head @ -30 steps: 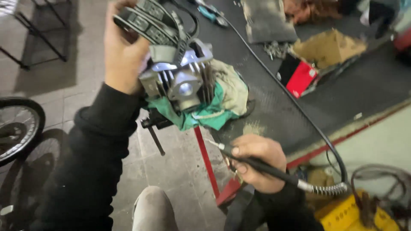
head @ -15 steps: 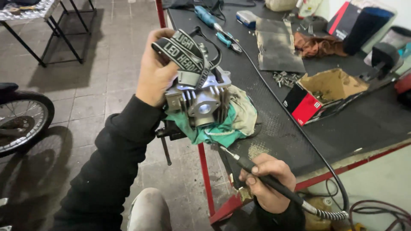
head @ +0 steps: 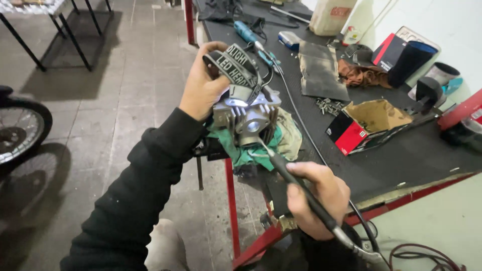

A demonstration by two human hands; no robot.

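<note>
Clearly, your left hand (head: 201,88) was clenched around a headlamp (head: 236,75), its grey strap looped over your fingers and its lit lens aimed down at a finned metal engine part (head: 248,118). That part sat on a green rag (head: 236,148) at the near corner of the black-topped bench (head: 401,160), right under your left hand and touching the lamp or nearly so; you could not tell which from this angle.

Your right hand (head: 314,198) was closed in a pen-like grasp on a slim black grinder handpiece (head: 296,188). Its tip reached up to the round port on the front of the engine part and seemed to meet the opening there. A flexible shaft (head: 351,241) ran from the back of the handpiece down past your wrist, and a thin black cable (head: 296,115) trailed across the bench behind the part.

Further along the bench lay an open red and black carton (head: 351,133), with a small heap of bolts (head: 329,105) just beside it. A dark mat (head: 321,75) and a brown rag (head: 361,75) lay beyond those, and a blue-handled tool (head: 246,32) sat near the far edge. On your left, well apart from the bench, a spoked wheel (head: 20,130) stood on the tiled floor (head: 125,65).
</note>
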